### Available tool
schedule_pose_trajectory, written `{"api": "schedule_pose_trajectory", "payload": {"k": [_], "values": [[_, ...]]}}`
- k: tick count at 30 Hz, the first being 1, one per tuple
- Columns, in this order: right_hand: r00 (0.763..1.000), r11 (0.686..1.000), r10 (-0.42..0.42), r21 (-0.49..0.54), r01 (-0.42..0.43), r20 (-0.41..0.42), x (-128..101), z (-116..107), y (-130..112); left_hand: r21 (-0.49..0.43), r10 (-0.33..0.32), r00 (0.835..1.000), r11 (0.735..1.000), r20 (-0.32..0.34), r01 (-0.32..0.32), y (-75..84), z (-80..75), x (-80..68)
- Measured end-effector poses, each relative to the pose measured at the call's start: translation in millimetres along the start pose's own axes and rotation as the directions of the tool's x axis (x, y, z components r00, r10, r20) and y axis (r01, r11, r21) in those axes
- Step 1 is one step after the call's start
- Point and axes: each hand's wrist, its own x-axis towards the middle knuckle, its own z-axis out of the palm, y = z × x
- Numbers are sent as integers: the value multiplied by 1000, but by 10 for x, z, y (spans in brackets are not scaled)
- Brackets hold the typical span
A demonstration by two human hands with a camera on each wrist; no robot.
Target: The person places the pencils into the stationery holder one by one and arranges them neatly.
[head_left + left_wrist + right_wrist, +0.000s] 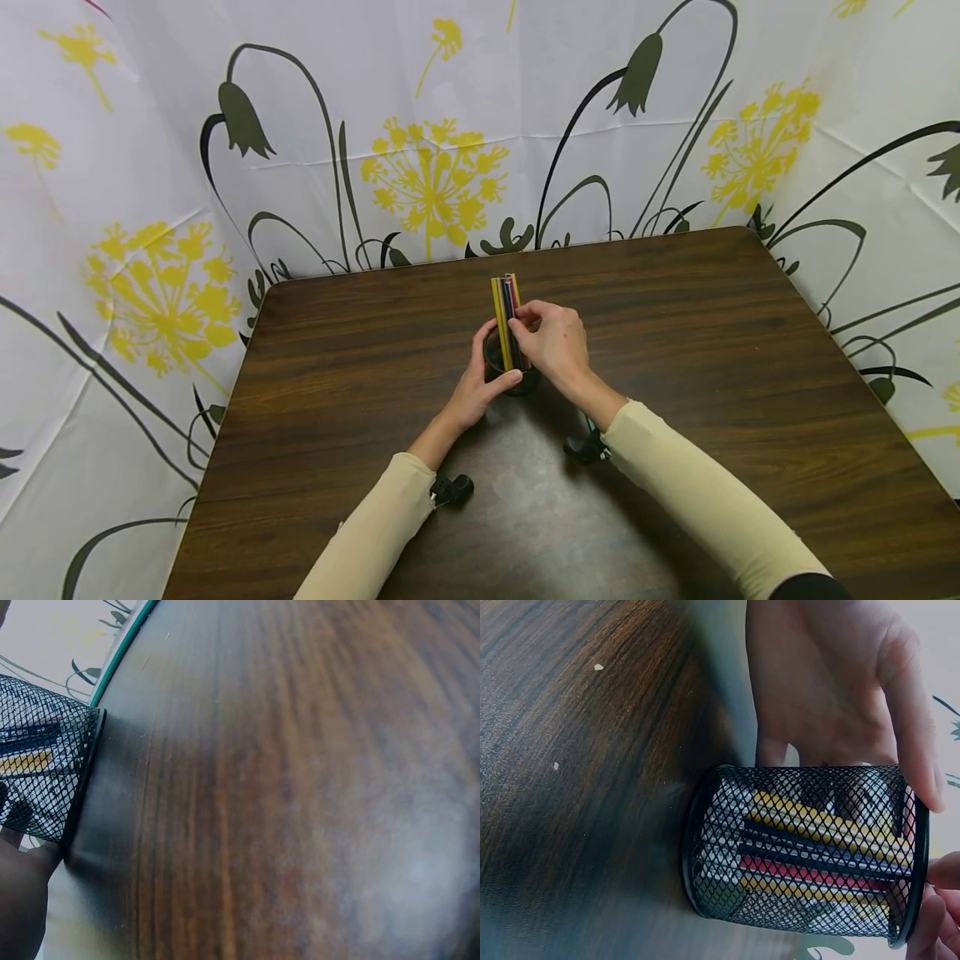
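A black wire-mesh pencil cup (802,919) stands upright on the table, with several coloured pencils (502,321) inside, yellow, dark and red. My left hand (474,385) holds the cup from its left side, its thumb lying at the near rim. In the right wrist view that same left hand (829,690) curves against the mesh wall. My right hand (557,340) is over the cup's right side, its thumb and fingertips pinching the pencils above the rim. Through the mesh, the pencils' lower ends show close to the cup's bottom.
The dark wood-grain table (360,358) spreads around the cup on all sides. Behind it and at both sides hangs a white curtain (465,92) with yellow and grey-green flower prints. Small black wrist cameras (452,489) sit under both forearms.
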Motion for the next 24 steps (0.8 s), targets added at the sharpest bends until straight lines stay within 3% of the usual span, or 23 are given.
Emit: {"api": "schedule_pose_trajectory", "payload": {"k": [24], "values": [[1000, 999, 11, -45, -11, 2, 10, 36, 27, 6, -14, 1000, 1000, -1, 14, 5, 3, 0]]}}
